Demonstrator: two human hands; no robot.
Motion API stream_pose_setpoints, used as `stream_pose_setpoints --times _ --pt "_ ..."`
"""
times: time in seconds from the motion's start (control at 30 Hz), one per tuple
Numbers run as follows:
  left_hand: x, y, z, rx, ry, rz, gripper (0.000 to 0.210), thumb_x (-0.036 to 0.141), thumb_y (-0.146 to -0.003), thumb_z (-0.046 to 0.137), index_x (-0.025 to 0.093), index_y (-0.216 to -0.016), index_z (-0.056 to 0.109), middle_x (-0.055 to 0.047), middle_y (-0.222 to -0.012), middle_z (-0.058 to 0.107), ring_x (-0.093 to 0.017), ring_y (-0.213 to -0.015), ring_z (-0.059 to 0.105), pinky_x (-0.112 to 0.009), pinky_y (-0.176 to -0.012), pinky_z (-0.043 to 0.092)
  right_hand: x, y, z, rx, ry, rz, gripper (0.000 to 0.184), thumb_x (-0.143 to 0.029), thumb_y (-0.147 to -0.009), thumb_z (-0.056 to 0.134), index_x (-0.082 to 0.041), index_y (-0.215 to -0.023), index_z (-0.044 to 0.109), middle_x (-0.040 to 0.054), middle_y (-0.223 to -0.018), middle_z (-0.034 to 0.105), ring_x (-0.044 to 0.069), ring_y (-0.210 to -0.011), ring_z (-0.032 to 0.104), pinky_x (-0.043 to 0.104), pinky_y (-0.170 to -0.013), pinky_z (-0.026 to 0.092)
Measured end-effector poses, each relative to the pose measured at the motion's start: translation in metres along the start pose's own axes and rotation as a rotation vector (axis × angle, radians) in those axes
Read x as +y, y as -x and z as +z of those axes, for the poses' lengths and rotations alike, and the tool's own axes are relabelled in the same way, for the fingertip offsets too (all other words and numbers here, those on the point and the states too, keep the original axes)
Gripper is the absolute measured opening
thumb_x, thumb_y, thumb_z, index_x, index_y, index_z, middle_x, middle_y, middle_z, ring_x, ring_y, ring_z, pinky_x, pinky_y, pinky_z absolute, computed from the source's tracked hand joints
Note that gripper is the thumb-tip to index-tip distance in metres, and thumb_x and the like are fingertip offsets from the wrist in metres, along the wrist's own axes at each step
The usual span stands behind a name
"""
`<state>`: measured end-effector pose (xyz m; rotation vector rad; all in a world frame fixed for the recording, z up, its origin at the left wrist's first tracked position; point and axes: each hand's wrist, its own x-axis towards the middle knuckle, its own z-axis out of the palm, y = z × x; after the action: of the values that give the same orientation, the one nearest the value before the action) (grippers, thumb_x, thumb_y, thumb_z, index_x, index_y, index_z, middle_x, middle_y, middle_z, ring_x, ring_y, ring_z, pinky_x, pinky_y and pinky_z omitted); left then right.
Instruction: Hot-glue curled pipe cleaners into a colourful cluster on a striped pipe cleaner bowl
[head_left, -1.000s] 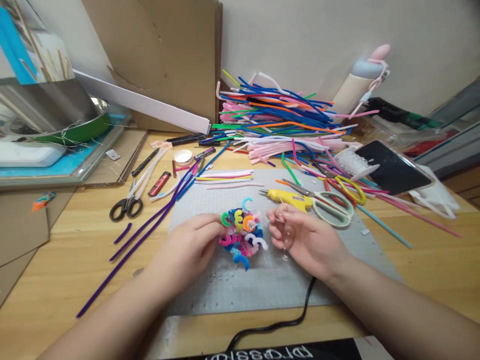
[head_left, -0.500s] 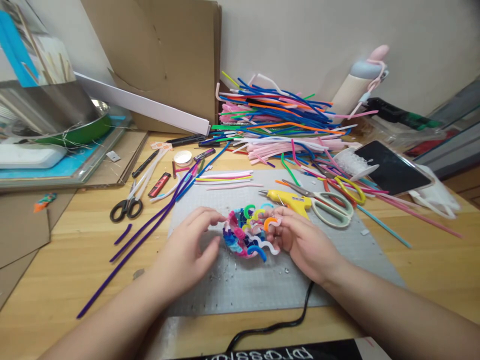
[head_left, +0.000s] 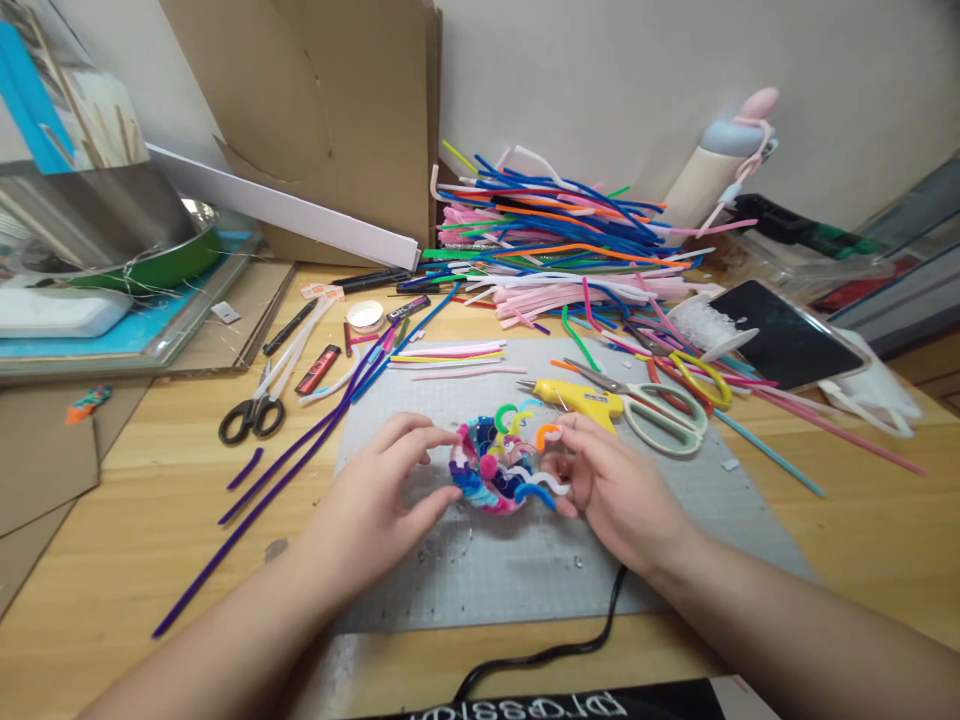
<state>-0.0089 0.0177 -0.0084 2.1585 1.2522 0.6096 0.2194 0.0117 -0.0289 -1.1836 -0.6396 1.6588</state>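
Note:
Over the grey cutting mat [head_left: 420, 590] is a small round craft piece made of fuzzy pipe cleaners [head_left: 487, 470]. Its ring is pink, blue and purple, and curly green, yellow, orange, white and blue strands stick out. My right hand [head_left: 615, 480] grips its right side among the curls, some fingers hidden behind them. At the opposite edge, my left hand [head_left: 390, 480] touches the ring with thumb and index fingertip, the two apart with the rim between. A yellow glue gun [head_left: 577, 398] and pale-handled scissors [head_left: 667, 420] lie just behind the right hand.
A heap of coloured pipe cleaners [head_left: 555, 230] lies at the back. Purple pipe cleaners [head_left: 292, 480] and black scissors [head_left: 253, 418] are left. A phone [head_left: 787, 335] and clear-thread spool [head_left: 709, 325] sit right. A black cord [head_left: 540, 655] crosses the front.
The craft piece has turned slightly and shifted a little right. My left thumb has come in against its rim, and my right hand has moved slightly with the curls.

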Motion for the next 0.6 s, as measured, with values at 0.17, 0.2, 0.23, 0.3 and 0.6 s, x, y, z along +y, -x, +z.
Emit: stream_pose_setpoints --times 0.17,0.2,0.23,0.3,0.6 --pt "-0.001 0.001 0.002 -0.036 0.008 -0.017 0.029 0.022 -0.082 0.063 0.021 -0.11 0.054 -0.005 -0.107 0.06 -0.017 -0.088 0.059 -0.032 -0.072 0.051 0.004 0.003 0.002 -0.041 -0.026 0.04 0.014 -0.033 -0.08 0.063 -0.022 -0.079 0.055 -0.0003 -0.079 0.056 0.013 -0.062 0.053 0.02 -0.041 0.041" --pt "-0.001 0.001 0.003 -0.04 0.002 -0.026 0.026 0.023 -0.082 0.064 0.021 -0.106 0.054 -0.004 -0.101 0.061 -0.017 -0.085 0.06 -0.031 -0.07 0.051 0.004 0.003 0.003 -0.037 -0.032 0.03 0.013 -0.032 -0.08 0.063 -0.021 -0.079 0.056 0.0001 -0.08 0.057 0.013 -0.065 0.054 0.021 -0.044 0.043" --pt "0.0 0.001 0.003 -0.045 -0.006 -0.034 0.022 0.024 -0.082 0.065 0.02 -0.101 0.055 -0.003 -0.095 0.062 -0.017 -0.082 0.06 -0.03 -0.067 0.05 0.004 0.002 0.003 -0.028 -0.04 0.014 0.012 -0.032 -0.08 0.063 -0.021 -0.079 0.058 0.0008 -0.083 0.058 0.013 -0.069 0.055 0.022 -0.048 0.046" --pt "0.001 0.001 0.003 -0.063 -0.019 -0.04 0.015 0.025 -0.081 0.065 0.02 -0.091 0.055 -0.001 -0.086 0.061 -0.016 -0.077 0.059 -0.028 -0.063 0.048 0.003 -0.001 0.003 -0.02 -0.078 -0.025 0.011 -0.029 -0.079 0.064 -0.019 -0.079 0.061 0.0018 -0.088 0.06 0.014 -0.075 0.056 0.024 -0.057 0.05" --pt "0.001 0.0 0.005 -0.046 -0.23 0.161 0.009 0.025 -0.087 0.057 0.019 -0.081 0.061 -0.001 -0.074 0.063 -0.016 -0.069 0.058 -0.028 -0.061 0.043 0.003 -0.006 0.001 -0.003 -0.192 -0.079 0.006 -0.025 -0.079 0.064 -0.019 -0.078 0.063 0.0025 -0.093 0.062 0.016 -0.085 0.059 0.028 -0.071 0.052"
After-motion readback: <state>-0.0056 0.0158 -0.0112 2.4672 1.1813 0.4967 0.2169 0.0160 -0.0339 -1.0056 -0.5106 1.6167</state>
